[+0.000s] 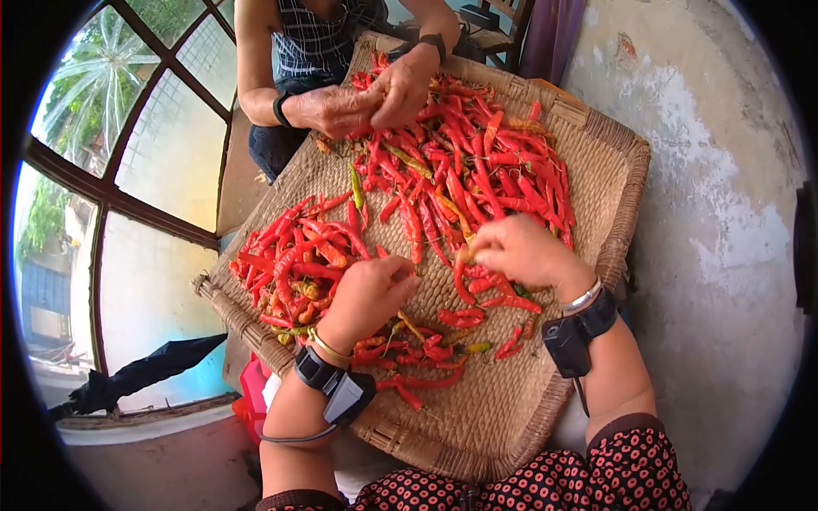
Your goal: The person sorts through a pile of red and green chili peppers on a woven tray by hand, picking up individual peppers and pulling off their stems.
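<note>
Red chili peppers (pixel 477 170) lie heaped on a woven basket tray (pixel 511 409), with a smaller pile (pixel 294 255) to the left. My left hand (pixel 368 296) is closed above the tray near that pile, its thumb and fingers pressed together; a speck of red shows at the fingertips, too small to name. To its right, my right hand (pixel 530 254) pinches the top end of a curved red chili pepper (pixel 461 279), which hangs down over the weave. Loose peppers (pixel 417 353), red with a few yellow-green, lie below and between my hands.
Across the tray, another person's hands (pixel 366 104) meet over the far end of the heap. A paned window (pixel 166 153) and a black folded umbrella (pixel 149 370) are at left. A rough plaster wall (pixel 716 255) runs along the right.
</note>
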### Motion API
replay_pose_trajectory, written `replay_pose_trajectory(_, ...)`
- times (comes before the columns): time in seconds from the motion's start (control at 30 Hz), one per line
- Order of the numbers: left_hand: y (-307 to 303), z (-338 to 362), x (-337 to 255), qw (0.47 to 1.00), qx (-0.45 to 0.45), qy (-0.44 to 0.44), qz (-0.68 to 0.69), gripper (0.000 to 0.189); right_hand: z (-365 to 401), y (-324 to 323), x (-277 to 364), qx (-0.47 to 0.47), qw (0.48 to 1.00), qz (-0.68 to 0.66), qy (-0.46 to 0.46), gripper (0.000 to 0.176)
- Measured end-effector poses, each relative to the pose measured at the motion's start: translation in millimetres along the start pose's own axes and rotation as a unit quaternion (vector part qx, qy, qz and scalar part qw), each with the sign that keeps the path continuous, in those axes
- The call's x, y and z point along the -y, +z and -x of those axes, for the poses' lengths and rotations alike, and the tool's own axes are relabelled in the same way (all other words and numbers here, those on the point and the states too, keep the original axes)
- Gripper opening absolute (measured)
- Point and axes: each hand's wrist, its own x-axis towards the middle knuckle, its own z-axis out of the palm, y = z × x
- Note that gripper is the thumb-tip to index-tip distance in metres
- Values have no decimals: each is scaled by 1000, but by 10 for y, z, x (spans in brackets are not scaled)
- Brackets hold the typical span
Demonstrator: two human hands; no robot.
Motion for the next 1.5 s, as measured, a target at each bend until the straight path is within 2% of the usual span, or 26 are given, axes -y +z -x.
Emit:
replay_pose_trajectory(0.03,11,3,-3,999,-5,-9,-30,18,-24,-50,61,-27,997,-66,41,19)
replay_pose_trajectory(0.07,24,2,-10,1000,-4,-11,-25,18,-77,-6,-4,-69,958,-277,36,24)
replay_pose_trajectory(0.13,63,12,-43,998,34,27,-55,17,-122,74,215,-249,873,-416,-60,32)
replay_pose_trajectory(0.17,99,17,-70,997,57,36,-33,18,-140,58,134,-249,874,-414,-55,32)
replay_pose_trajectory(0.2,119,29,-86,997,60,32,-25,18,-163,36,35,-247,939,-228,-73,34)
replay_pose_trajectory(0.23,146,47,-95,990,97,77,-65,18,-137,69,-35,-229,969,-35,-87,36)
replay_pose_trajectory(0.27,178,71,-89,978,131,123,-104,19,-81,108,-72,-220,972,-36,-79,36)
replay_pose_trajectory(0.33,216,93,-56,975,149,121,-108,23,-44,79,67,-24,1000,-6,2,31)
replay_pose_trajectory(0.43,326,110,-67,971,159,126,-128,25,-58,207,84,-17,999,5,-38,26)
replay_pose_trajectory(0.5,445,70,-115,957,173,94,-213,25,-51,217,92,-4,997,43,-57,26)
replay_pose_trajectory(0.73,582,63,-82,948,152,126,-249,19,-38,205,34,2,991,100,-87,28)
replay_pose_trajectory(0.83,391,20,-39,970,147,178,-78,14,-34,157,73,16,996,69,-48,28)
replay_pose_trajectory(0.87,291,6,-44,970,149,178,-77,14,-23,124,89,7,997,70,-27,28)
replay_pose_trajectory(0.93,78,-38,-133,972,206,111,35,13,-15,73,40,-4,998,69,-4,27)
replay_pose_trajectory(1.0,112,-103,-86,977,75,24,198,13,-28,43,-49,-142,990,26,-1,25)
replay_pose_trajectory(1.03,134,-139,-154,927,-38,-27,371,12,-30,18,-29,-192,980,42,11,24)
replay_pose_trajectory(1.07,120,-150,-156,928,-37,-28,370,12,-23,7,-22,-192,980,41,11,24)
replay_pose_trajectory(1.1,101,-155,-148,972,-90,16,216,16,-15,-1,-19,-211,977,29,5,24)
replay_pose_trajectory(1.13,85,-148,-136,987,-139,59,56,19,-6,0,-19,-229,973,17,-2,24)
replay_pose_trajectory(1.2,200,-33,-74,995,1,101,-13,30,-8,51,0,-212,977,1,7,24)
replay_pose_trajectory(1.27,365,86,-141,971,87,181,-129,29,-8,98,10,-161,987,7,-11,23)
replay_pose_trajectory(1.3,442,111,-198,971,89,181,-127,29,-21,108,3,-154,988,22,-24,23)
replay_pose_trajectory(1.37,571,139,-300,954,202,112,-191,29,-30,114,5,-150,988,30,-23,23)
replay_pose_trajectory(1.5,793,147,-212,955,168,136,-204,26,-64,143,-19,-134,990,38,-17,23)
